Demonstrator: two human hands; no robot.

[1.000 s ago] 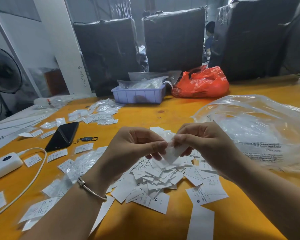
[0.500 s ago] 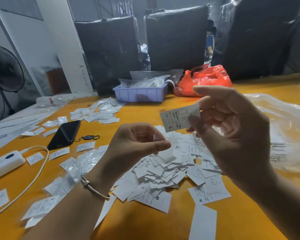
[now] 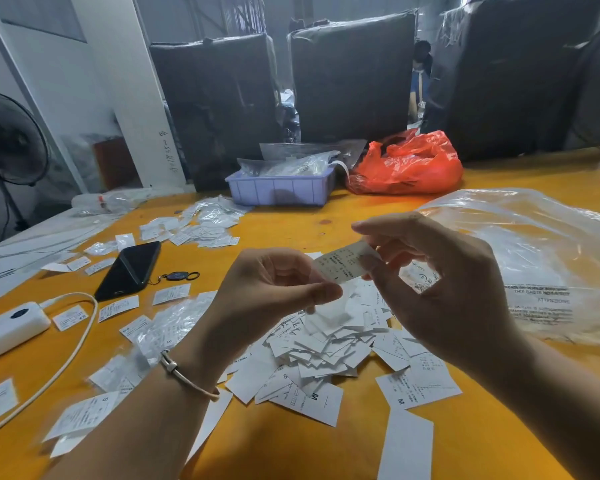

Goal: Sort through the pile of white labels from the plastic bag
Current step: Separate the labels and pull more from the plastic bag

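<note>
A loose pile of white labels [image 3: 326, 355] lies on the yellow table [image 3: 291, 445] in front of me. My right hand [image 3: 440, 292] pinches a single printed label [image 3: 343, 265] between thumb and fingers and holds it above the pile. My left hand [image 3: 274, 292], fingers curled and thumb pressed forward, grips a few white labels [image 3: 328, 315] just under that single label. The single label's near corner almost touches the left thumb. The clear plastic bag [image 3: 534, 251] lies flat to the right of the pile.
Sorted labels [image 3: 118, 308] and small clear packets [image 3: 208, 221] are spread on the left. A black phone [image 3: 129, 268], a key fob [image 3: 178, 276] and a white power bank [image 3: 11, 329] with its cable also lie there. A purple tray [image 3: 281, 192] and a red bag [image 3: 407, 166] stand at the back.
My right hand drew one label out of the pile, raised it high, then lowered it back toward my left hand. The left hand stayed in place.
</note>
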